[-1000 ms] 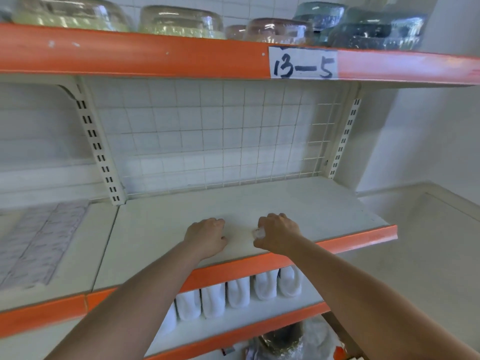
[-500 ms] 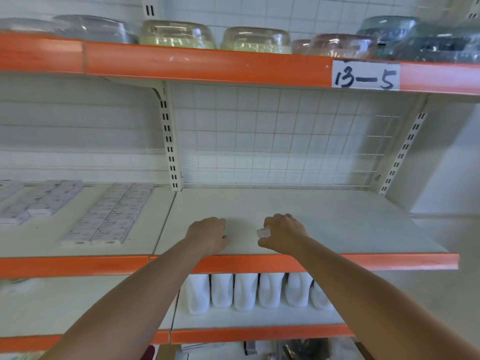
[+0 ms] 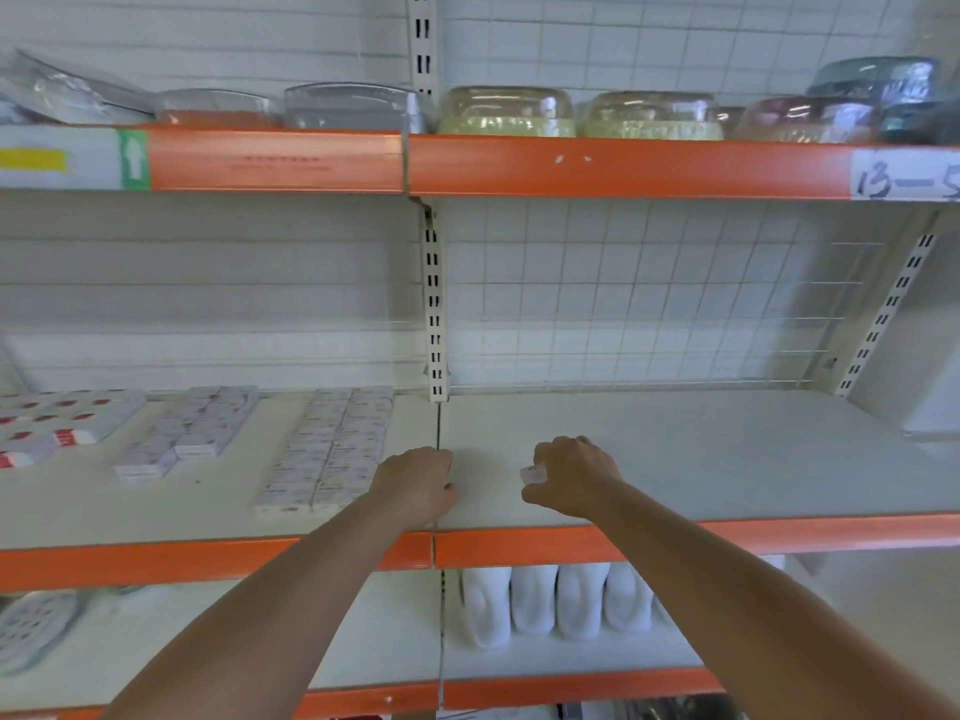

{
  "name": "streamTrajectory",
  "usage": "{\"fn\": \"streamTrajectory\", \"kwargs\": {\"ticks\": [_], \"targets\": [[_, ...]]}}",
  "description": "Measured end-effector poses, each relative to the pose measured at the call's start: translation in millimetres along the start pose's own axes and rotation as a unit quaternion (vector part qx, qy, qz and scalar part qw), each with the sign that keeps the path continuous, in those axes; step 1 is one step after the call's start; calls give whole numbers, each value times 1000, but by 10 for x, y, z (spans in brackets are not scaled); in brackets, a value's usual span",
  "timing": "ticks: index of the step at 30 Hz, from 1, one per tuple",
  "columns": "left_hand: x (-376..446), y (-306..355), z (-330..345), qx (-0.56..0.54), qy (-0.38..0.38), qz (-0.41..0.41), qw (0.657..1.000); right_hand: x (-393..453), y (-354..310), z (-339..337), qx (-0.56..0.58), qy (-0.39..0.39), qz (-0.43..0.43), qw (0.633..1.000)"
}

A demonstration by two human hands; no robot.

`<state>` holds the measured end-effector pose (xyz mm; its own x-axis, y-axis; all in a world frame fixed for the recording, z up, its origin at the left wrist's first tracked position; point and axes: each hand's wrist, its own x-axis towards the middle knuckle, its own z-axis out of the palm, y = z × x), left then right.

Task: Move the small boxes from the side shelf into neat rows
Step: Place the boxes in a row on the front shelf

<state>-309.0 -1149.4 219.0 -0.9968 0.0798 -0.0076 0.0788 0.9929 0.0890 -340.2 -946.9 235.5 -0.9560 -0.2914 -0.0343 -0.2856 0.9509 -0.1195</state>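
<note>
In the head view, at centre frame, the right hand [image 3: 571, 475] pinched a small box [image 3: 533, 474] over the white shelf [image 3: 727, 459], the left hand [image 3: 418, 483] lay curled, its grip unclear, beside rows of boxes [image 3: 327, 454] at left.

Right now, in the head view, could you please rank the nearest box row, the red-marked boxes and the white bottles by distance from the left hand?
From the left hand:
1. Nearest box row, just left of it on the same shelf.
2. White bottles, one shelf down, to the right.
3. Red-marked boxes, at the shelf's far left.
</note>
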Motion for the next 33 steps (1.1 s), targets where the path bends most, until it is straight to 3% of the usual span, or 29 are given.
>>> {"fn": "streamTrajectory", "kwargs": {"ticks": [13,33], "targets": [[-264,-1150,-113,-41,13,10,999,98,-1218,167,10,-1,4,1000],[-513,-1668,-157,-41,24,-108,993,449,-1968,204,-8,-39,-130,991]]}}
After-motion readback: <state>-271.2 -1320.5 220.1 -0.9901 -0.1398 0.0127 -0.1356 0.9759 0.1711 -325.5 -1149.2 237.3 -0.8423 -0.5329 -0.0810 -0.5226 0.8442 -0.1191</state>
